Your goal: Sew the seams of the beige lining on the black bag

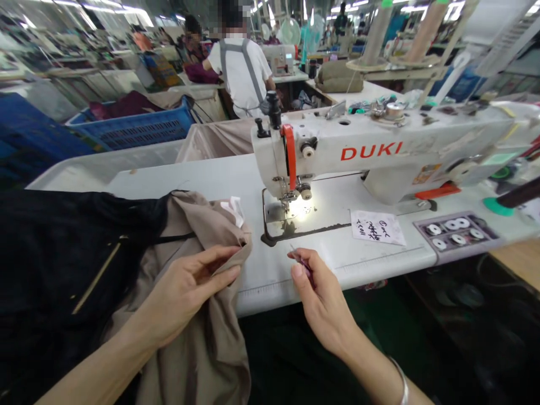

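Note:
My left hand (185, 289) is closed, pinching the edge of a taupe garment (198, 225) between thumb and fingers. The cloth hangs over the table's front edge. A white label (234, 211) sticks up near the pinched edge. Black fabric (54, 242) with a gold zipper (99, 275) adjoins the taupe cloth on the left. To the right, my right hand (323, 298) closes round a small pointed tool (300, 259), mostly hidden by the fingers. It is apart from the garment. Beyond both hands stands a sewing machine (337, 146), its lamp lighting the needle area (291, 208).
On the white table (194, 174) lie a handwritten paper slip (377, 228) and a tray of bobbins (455, 230). A blue crate (139, 126) with cloth stands behind at left. A co-worker (242, 67) faces away at another machine. Thread cones (426, 34) rise at right.

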